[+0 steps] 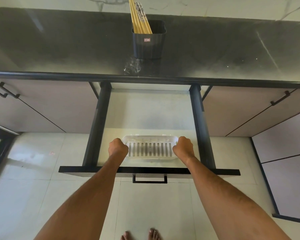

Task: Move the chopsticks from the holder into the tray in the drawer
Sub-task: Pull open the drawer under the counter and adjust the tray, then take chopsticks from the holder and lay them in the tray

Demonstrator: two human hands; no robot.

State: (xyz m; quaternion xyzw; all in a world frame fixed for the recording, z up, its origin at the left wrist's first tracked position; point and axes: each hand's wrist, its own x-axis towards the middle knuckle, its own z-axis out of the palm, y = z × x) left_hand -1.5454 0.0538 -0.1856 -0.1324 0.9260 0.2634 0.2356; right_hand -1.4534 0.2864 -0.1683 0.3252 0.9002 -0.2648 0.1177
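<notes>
A bundle of yellow chopsticks (140, 19) stands upright in a black ribbed holder (149, 44) at the back of the dark countertop. Below it the drawer (149, 111) is pulled fully out. A clear slotted plastic tray (150, 149) lies near the drawer's front. My left hand (117, 147) grips the tray's left end. My right hand (184, 147) grips its right end. Both hands have the fingers curled over the tray's rim, which hides its two ends.
The dark countertop (59, 49) runs across the view, its front edge overhanging the drawer's back part. Closed cabinet doors with black handles (280, 99) flank the drawer. The drawer's front panel and handle (149, 179) stick out over the tiled floor, with my bare toes below.
</notes>
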